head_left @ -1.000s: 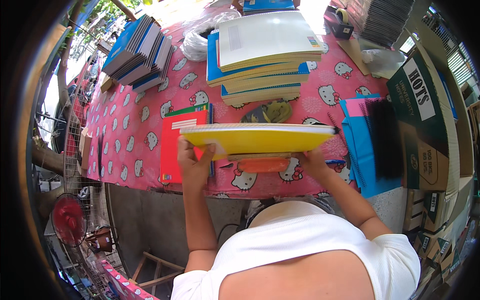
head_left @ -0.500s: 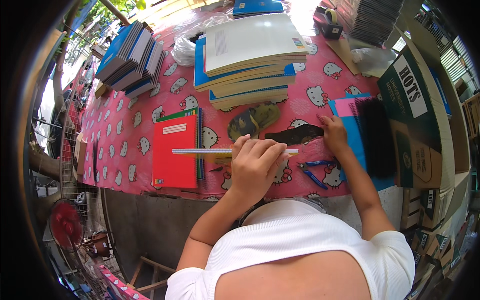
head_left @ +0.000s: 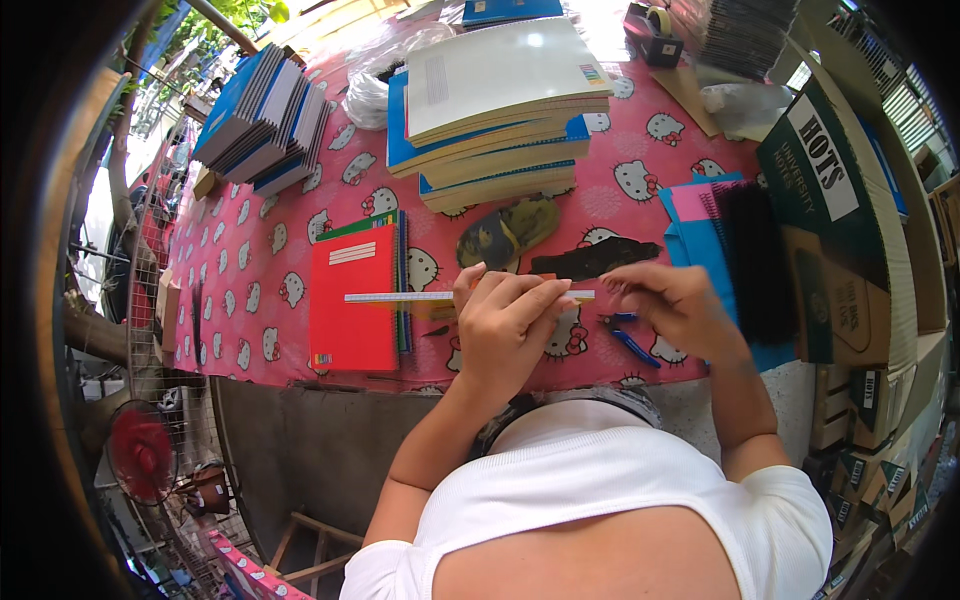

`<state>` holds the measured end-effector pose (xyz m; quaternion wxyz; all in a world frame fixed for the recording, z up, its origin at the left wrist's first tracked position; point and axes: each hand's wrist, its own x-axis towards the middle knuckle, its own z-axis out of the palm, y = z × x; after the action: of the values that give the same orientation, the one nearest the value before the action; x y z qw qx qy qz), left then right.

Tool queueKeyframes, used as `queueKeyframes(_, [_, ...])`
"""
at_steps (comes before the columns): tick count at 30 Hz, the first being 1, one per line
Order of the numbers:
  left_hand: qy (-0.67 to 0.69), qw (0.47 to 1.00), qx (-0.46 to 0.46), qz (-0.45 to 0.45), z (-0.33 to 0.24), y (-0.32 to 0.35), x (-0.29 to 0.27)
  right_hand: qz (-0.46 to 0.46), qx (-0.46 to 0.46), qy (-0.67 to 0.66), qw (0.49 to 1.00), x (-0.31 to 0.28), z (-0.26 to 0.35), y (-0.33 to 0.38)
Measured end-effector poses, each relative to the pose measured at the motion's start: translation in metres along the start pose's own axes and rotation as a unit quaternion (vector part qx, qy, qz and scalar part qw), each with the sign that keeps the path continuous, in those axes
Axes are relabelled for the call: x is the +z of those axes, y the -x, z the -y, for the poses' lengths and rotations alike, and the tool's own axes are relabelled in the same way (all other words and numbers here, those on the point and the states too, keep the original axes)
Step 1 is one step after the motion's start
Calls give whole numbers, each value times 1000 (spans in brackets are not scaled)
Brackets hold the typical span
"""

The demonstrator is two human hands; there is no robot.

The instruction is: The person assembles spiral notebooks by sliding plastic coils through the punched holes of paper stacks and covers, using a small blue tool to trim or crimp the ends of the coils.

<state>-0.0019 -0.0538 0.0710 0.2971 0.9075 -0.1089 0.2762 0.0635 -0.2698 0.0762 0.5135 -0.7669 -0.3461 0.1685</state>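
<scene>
Near the tabletop's (head_left: 300, 250) front edge, the left hand (head_left: 510, 325) and right hand (head_left: 670, 305) both pinch a thin yellow-edged book (head_left: 400, 297) held edge-on above the red notebook (head_left: 352, 298), blue pens (head_left: 632, 345) lying just beside them.

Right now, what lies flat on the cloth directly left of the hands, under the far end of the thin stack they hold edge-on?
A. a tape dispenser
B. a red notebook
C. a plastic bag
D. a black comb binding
B: the red notebook lies under the left end of the thin stack that the left hand and right hand grip.
</scene>
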Motion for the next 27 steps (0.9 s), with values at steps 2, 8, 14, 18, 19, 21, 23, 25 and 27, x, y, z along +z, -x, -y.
queueKeyframes(2, [2,1000,9,-5,-1,2,1,-105,-57,66,991,-5,15,-7])
queueKeyframes(8, [13,999,25,-30,-1,6,-1,-72,-83,133,985,-5,19,-15])
queueKeyframes(14, [27,999,15,-22,0,7,-1,-7,-65,42,997,-5,16,-21])
queueKeyframes(18, [30,999,18,-30,0,8,1,62,37,2,997,-8,16,-22])
queueKeyframes(19, [21,999,18,-32,0,9,1,64,72,11,995,-7,21,-21])
queueKeyframes(21, [20,999,3,-36,2,9,3,69,107,20,992,4,26,-19])
queueKeyframes(23, [24,999,-8,-39,2,8,4,-85,-37,113,989,16,24,-15])
queueKeyframes(25, [-65,997,-14,-46,2,7,1,-132,-92,122,979,20,18,-13])
queueKeyframes(27, [-48,998,-12,-41,5,9,2,-123,-103,97,982,20,19,-15])
